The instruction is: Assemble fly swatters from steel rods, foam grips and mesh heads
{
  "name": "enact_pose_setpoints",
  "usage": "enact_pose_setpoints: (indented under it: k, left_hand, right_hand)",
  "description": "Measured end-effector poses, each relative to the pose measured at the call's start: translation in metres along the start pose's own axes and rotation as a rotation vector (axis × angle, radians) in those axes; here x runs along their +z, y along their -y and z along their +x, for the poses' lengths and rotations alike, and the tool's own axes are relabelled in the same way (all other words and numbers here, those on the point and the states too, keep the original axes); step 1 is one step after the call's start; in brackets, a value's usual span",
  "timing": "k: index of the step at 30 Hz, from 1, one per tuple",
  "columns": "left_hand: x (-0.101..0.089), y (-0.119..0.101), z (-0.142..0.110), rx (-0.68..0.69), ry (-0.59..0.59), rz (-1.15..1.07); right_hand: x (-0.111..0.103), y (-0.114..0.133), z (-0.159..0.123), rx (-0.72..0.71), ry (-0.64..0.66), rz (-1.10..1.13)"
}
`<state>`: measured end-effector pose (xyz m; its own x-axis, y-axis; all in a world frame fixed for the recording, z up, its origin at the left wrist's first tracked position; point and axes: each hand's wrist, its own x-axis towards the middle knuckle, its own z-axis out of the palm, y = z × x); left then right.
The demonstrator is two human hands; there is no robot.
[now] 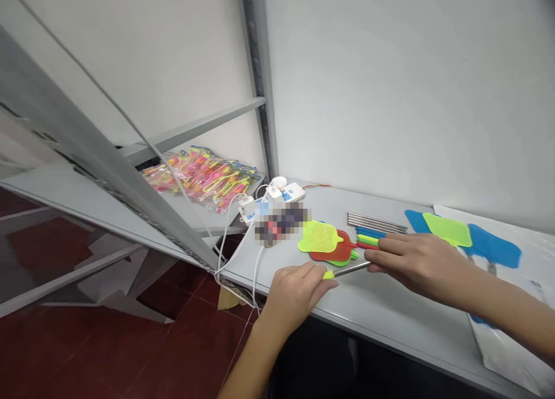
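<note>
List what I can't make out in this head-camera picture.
In the head view:
Metal rod: right end hidden by the right hand.
Yellow handle: length hidden by the left hand.
Dark item by the power strip: pixelated out.
Red swatter: partly covered by yellow swatter.
White sheet: cut off by the right edge.

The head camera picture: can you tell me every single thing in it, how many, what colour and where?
Held rod: one, silver with yellow end, between both hands
Loose swatter heads: several, yellow, red, green, stacked mid-shelf
Loose rods: several, silver, behind the handles
Handles: several, blue, yellow-green, red, beside the stack
Other swatter heads: at least three, blue and yellow-green, right
Plastic sheet: one, white, right
Power strip: white, plugs in it, back
Cables: white, left edge
Pixelated patch: dark and red, contents unclear
Packets: uncountable, multicoloured, left shelf
Shelving: grey
Wall: whitish
Floor: dark red
Hands: left, right
</note>
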<state>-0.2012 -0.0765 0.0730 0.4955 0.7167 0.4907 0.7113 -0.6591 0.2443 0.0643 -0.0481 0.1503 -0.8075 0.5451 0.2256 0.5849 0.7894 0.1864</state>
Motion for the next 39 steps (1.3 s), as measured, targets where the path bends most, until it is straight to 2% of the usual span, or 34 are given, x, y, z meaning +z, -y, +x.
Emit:
enact_pose_setpoints:
  k: [5,11,14,17,19,25,29,32,35,37,39]
  left_hand:
    - [-0.013,-0.001,-0.010,-0.103,0.007,-0.012]
    - [-0.007,-0.023,-0.010,-0.155,0.038,-0.036]
    - [-0.002,-0.030,-0.014,-0.176,0.068,-0.071]
    - [0.000,-0.036,-0.019,-0.181,0.106,-0.086]
    - [0.001,-0.043,-0.018,-0.168,0.127,-0.067]
    - [0.015,-0.067,0.012,-0.102,0.149,-0.017]
    - [0.030,-0.070,0.029,-0.129,0.146,-0.069]
    - [0.038,-0.068,0.027,-0.229,0.258,-0.117]
    - [0.036,-0.069,0.018,-0.434,0.380,-0.275]
    - [0.033,-0.070,0.013,-0.590,0.364,-0.456]
    - [0.031,-0.067,0.008,-0.712,0.281,-0.600]
  right_hand:
    - [0.004,0.001,0.027,-0.071,0.045,0.110]
    - [0.001,0.030,0.040,-0.236,0.031,0.055]
    - [0.001,0.033,0.028,-0.202,0.049,0.031]
    - [0.004,0.024,0.007,-0.122,0.066,0.006]
    - [0.007,0.018,-0.007,-0.121,0.112,0.028]
    - [0.012,0.003,-0.029,-0.178,0.168,0.069]
    - [0.024,-0.015,-0.029,-0.222,0.179,0.085]
    - [0.038,-0.026,-0.018,-0.280,0.223,0.155]
    - [0.042,-0.039,0.004,-0.320,0.261,0.322]
    - [0.040,-0.051,0.026,-0.241,0.284,0.493]
    - [0.042,-0.064,0.050,-0.061,0.287,0.622]
